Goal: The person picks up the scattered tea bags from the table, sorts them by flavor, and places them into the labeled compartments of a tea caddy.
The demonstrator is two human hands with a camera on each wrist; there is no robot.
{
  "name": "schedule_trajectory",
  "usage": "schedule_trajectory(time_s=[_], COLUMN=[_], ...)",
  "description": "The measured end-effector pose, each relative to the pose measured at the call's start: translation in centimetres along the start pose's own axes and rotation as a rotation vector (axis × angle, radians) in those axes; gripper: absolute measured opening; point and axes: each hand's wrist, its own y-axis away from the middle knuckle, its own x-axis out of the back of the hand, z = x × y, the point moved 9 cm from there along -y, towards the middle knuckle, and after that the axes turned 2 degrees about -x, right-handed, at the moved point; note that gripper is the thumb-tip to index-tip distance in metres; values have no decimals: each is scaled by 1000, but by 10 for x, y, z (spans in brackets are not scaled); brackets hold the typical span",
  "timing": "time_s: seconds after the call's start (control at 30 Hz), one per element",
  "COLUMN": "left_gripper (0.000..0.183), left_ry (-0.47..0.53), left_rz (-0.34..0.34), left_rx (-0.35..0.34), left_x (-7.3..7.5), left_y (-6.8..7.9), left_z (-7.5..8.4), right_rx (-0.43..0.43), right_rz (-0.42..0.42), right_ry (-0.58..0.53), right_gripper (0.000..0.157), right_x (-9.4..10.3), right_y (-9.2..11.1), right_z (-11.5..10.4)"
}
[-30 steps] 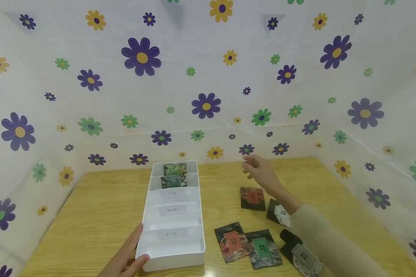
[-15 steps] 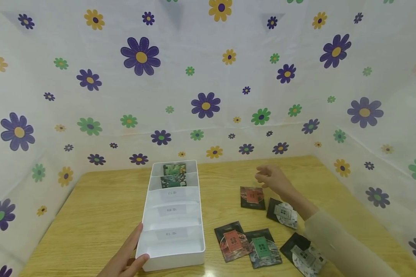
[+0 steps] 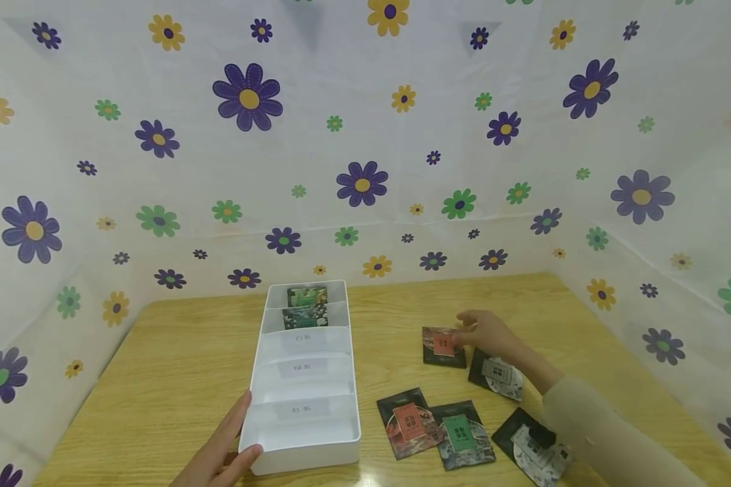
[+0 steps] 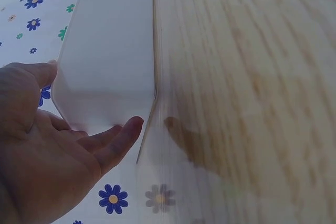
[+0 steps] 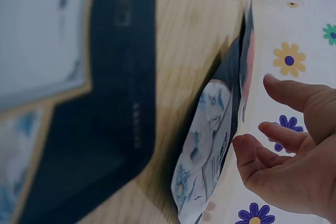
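Observation:
My left hand holds the near left corner of a long white divided box, with thumb and fingers against its outer wall. In the left wrist view that wall shows as a plain white face. My right hand is over the right edge of a red-labelled tea packet, its fingertips overlapping the packet in the head view. In the right wrist view the thumb and bent fingers stand apart, with nothing between them. A white-patterned packet lies close by, partly covering the red one.
Green-patterned packets stand in the box's two far compartments. Another red-labelled packet, a green-labelled one and two grey-labelled ones lie right of the box on the wooden table. Flowered cloth hangs around.
My right hand has moved right, then down to the far red-labelled packet, and the grey-labelled packets beneath the arm show more fully. My left hand and the box have stayed put.

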Motion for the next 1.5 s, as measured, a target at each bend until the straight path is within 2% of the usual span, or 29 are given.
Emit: schedule_trajectory(time_s=[0.2, 0.27, 0.33, 0.43, 0.53, 0.7, 0.8, 0.97, 1.17, 1.23, 1.5], left_gripper=[77, 76, 76, 75, 75, 77, 76, 75, 75, 75, 75], left_ry=[-8, 1, 8, 17, 20, 28, 27, 22, 36, 38, 41], left_rz=[-22, -20, -9, 7, 5, -18, -14, 12, 6, 0, 23], left_rx=[7, -15, -39, -71, -62, -29, -32, -62, -65, -61, -79], left_x=[0, 0, 0, 0, 0, 0, 0, 0, -1, -1, 0], left_y=[0, 0, 0, -1, -1, -1, -1, -1, 0, 0, 1], left_z=[1, 3, 4, 6, 5, 3, 3, 4, 5, 5, 6], right_rx=[62, 70, 90, 105, 148, 224, 245, 189, 76, 51, 44], right_rz=[-33, -35, -39, -47, -69, -95, -107, -116, -73, -58, -13], right_ry=[113, 156, 203, 227, 251, 281, 305, 326, 282, 258, 205], right_gripper=[68, 68, 62, 42, 26, 21, 21, 19, 46, 49, 47], right_x=[-7, -9, -11, -13, -16, -19, -20, -21, -16, -15, -13], right_y=[-3, -6, -8, -10, -10, -8, -7, -12, -13, -11, -7], right_z=[-5, -5, -5, -6, -10, -19, -22, -17, -8, -8, -9])
